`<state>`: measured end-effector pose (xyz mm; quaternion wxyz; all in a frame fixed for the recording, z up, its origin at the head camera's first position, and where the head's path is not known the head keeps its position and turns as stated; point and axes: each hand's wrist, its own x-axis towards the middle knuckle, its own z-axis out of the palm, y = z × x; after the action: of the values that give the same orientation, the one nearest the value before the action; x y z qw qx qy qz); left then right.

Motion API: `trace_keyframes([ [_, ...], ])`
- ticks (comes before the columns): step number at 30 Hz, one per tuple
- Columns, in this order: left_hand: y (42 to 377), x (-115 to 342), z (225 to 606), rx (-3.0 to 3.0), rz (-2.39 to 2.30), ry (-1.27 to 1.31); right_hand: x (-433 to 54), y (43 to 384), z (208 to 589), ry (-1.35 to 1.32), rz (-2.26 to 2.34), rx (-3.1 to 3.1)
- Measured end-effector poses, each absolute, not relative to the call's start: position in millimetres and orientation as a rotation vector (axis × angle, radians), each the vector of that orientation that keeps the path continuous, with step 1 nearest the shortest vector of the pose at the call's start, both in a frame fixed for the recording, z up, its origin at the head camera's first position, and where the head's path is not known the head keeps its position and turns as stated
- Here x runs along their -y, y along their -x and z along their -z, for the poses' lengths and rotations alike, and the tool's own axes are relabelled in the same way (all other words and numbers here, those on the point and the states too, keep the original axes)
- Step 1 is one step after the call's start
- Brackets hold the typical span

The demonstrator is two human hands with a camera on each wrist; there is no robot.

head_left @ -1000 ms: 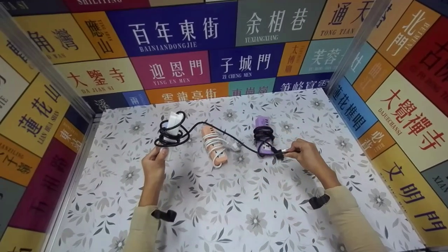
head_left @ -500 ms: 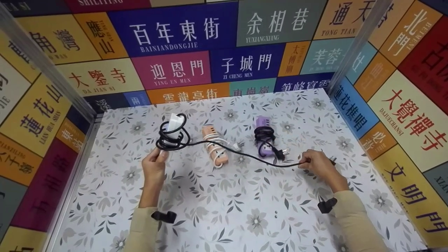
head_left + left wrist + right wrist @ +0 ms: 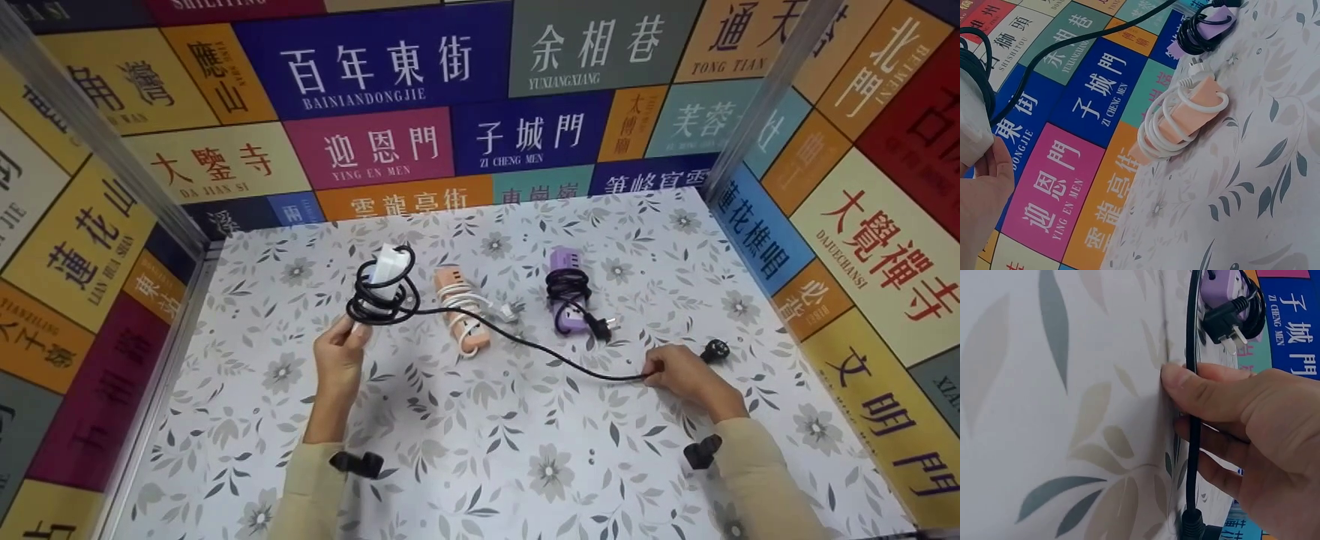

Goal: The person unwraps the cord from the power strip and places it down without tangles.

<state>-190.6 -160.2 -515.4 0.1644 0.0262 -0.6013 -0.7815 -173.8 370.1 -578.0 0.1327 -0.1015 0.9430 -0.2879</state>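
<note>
In the head view my left hand (image 3: pixel 339 364) grips the lower end of a white power strip (image 3: pixel 390 268), raised over the table's left side. Several loose loops of its black cord circle the strip. From there the cord (image 3: pixel 555 351) sags to the right, where my right hand (image 3: pixel 690 379) pinches it a little short of the black plug (image 3: pixel 716 350). The right wrist view has the cord (image 3: pixel 1192 450) between thumb and fingers, the plug partly cut off at the bottom. In the left wrist view the white strip (image 3: pixel 972 135) is only partly visible.
A peach power strip (image 3: pixel 448 277) wrapped in white cord lies on the flower-patterned table (image 3: pixel 450 465). To its right rests a purple power strip (image 3: pixel 564 259) wound with black cord, its plug (image 3: pixel 600 328) pointing right. Sign-covered panels (image 3: pixel 367 67) enclose the back and sides.
My right hand has moved right and toward me, drawing the cord out into a longer, lower span. The plug now shows beyond it. My left hand and the white strip have shifted slightly right.
</note>
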Motion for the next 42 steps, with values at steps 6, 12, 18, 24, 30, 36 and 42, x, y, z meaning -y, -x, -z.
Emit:
trace_keyframes([
  [6,189.2,158.8,515.4,1.769,2.219,-0.086,-363.7,170.1,580.9,0.323,0.760,-2.811],
  [12,188.5,155.4,515.9,1.727,2.255,-0.088,-345.1,171.2,573.4,0.288,0.563,-2.860],
  [18,189.0,151.5,516.3,1.728,2.267,-0.081,-316.7,171.8,559.9,0.288,0.375,-2.903],
  [24,189.9,149.5,514.2,1.750,2.241,-0.072,-280.8,177.7,549.1,0.409,0.524,-2.986],
  [30,191.3,149.1,512.5,1.768,2.265,-0.072,-248.0,188.8,545.9,0.389,0.822,-2.917],
  [36,191.0,149.4,513.2,1.757,2.230,-0.107,-217.7,209.3,541.9,0.505,1.082,-2.817],
  [42,190.3,148.5,515.0,1.722,2.235,-0.051,-197.0,225.9,543.4,0.457,1.272,-2.661],
])
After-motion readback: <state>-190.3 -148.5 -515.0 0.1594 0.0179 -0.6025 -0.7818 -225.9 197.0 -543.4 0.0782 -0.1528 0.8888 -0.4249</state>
